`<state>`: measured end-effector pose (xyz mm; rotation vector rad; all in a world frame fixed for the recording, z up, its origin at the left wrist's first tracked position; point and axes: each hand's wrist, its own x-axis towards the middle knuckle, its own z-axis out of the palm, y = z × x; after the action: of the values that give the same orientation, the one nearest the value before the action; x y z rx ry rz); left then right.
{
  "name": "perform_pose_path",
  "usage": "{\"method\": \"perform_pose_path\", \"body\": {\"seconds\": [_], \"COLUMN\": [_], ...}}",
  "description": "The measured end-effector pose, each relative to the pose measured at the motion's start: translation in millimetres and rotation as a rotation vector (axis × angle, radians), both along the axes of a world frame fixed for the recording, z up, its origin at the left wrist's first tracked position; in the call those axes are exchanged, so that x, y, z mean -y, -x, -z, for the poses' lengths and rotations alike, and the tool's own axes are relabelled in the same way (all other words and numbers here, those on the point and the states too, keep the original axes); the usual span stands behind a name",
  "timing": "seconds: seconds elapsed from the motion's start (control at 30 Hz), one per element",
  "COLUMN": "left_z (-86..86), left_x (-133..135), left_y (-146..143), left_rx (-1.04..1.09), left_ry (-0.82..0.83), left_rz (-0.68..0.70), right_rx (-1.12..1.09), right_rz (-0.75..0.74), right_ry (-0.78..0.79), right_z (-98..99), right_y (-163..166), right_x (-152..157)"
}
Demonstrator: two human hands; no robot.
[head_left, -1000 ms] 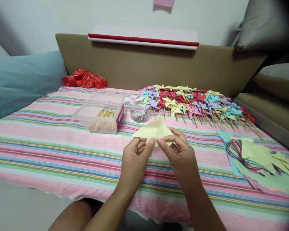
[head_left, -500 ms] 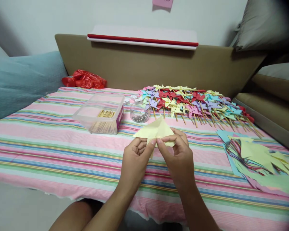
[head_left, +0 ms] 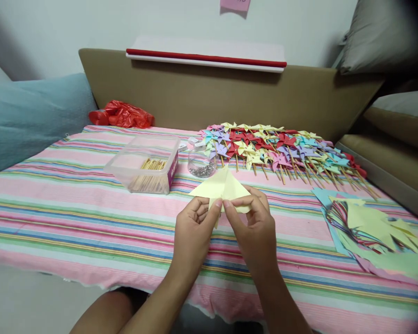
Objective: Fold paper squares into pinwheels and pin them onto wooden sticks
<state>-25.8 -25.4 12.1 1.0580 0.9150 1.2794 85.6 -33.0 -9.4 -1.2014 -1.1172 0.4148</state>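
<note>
Both hands pinch one pale yellow paper pinwheel piece (head_left: pixel 220 186), held above the striped cloth. My left hand (head_left: pixel 194 227) grips its lower left part between thumb and bent fingers. On the lower right, my right hand (head_left: pixel 256 227) holds it with thumb and index finger, the thumb tips nearly meeting at the middle. Some of the paper's underside and the fingertips behind it are hidden. Just beyond the paper stands a clear round tub (head_left: pixel 202 166) with small silvery pins or similar pieces in it.
Left of the tub is a clear plastic box (head_left: pixel 142 178) with many wooden sticks. Finished pinwheels (head_left: pixel 285 150) lie in a heap at the back right. Cut paper sheets (head_left: pixel 379 232) are stacked at the right. A red plastic bag (head_left: pixel 125 115) sits at the back left.
Both hands and the yellow paper have shifted slightly left. The grip looks the same, with the thumbs still together at the paper's middle.
</note>
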Motion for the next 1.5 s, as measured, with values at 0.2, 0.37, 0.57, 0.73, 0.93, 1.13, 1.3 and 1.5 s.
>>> {"method": "perform_pose_path", "body": {"seconds": [0.2,0.37,0.57,0.73,0.93,1.13,1.3,1.5], "left_z": [2.4,3.3,-3.1,-8.9,-10.4,-5.0,3.4,3.2], "left_x": [-0.5,-1.6,-5.3,-10.2,-12.6,-14.0,-8.1,1.3], "left_y": [-0.9,0.2,15.3,26.7,30.5,21.3,2.3,-13.7], "left_rx": [-0.007,-0.062,-0.384,-0.541,-0.528,-0.188,-0.056,0.111], "left_ry": [-0.013,-0.036,-0.291,-0.427,-0.367,-0.103,0.005,0.043], "left_rz": [-0.017,-0.030,-0.073,0.001,0.115,0.129,0.157,0.023], "right_rx": [0.000,-0.057,-0.237,-0.255,-0.310,-0.761,-0.903,-0.986], "right_rz": [-0.003,-0.008,-0.086,-0.308,-0.366,-0.331,-0.396,-0.369], "right_ry": [-0.002,0.004,0.122,0.230,0.308,0.211,0.184,0.203], "right_z": [0.4,-1.7,-7.6,-10.7,-14.0,-15.8,-15.8,-15.1], "right_y": [1.2,6.0,-4.4,-20.1,-16.8,-1.5,8.9,20.6], "right_x": [0.7,1.8,0.6,1.1,6.1,1.4,-0.7,2.8]}}
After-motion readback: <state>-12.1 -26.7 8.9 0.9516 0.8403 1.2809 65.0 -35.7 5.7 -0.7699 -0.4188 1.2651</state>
